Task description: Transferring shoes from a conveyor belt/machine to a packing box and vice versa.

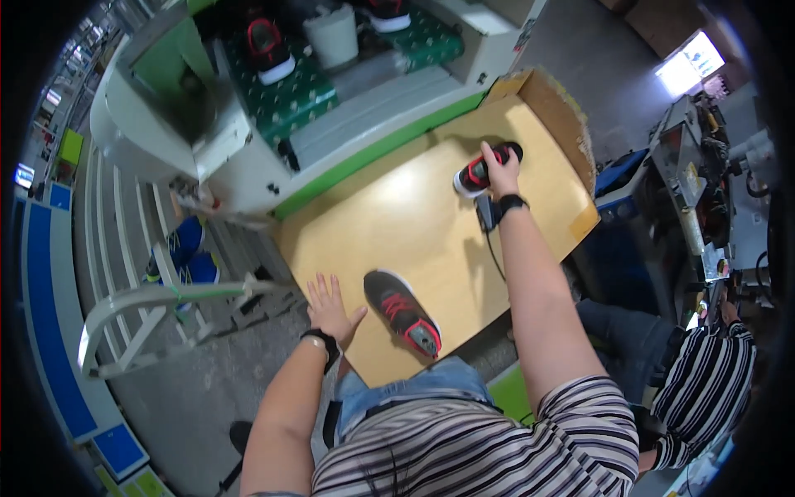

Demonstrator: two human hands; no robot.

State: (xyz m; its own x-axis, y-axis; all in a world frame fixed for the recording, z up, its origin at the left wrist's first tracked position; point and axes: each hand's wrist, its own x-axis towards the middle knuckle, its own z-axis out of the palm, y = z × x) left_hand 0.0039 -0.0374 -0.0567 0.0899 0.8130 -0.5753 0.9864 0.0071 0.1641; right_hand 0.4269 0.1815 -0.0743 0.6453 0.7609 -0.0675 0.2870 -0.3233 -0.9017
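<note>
Toward the far right of the wooden table (pixel 331 240), my right hand (pixel 502 172) grips a black sneaker (pixel 474 176) with red trim and a white sole. Its fingers wrap over the shoe's opening and hide part of it. A second sneaker (pixel 389 298), dark grey with red laces and a white sole edge, lies on the table close to my body, its heel toward me. Just left of that shoe, my left hand (pixel 330 311) rests at the table's left edge with fingers spread, holding nothing and apart from the shoe.
Beyond the table stands a white and green machine (pixel 364 149) holding dark sneakers (pixel 267 51) and a white block (pixel 333 37) on green pads. A cardboard guard (pixel 555 124) edges the table's right. Left is a metal rack (pixel 141 298) with blue shoes (pixel 189 248). A co-worker in stripes (pixel 704 381) is at right.
</note>
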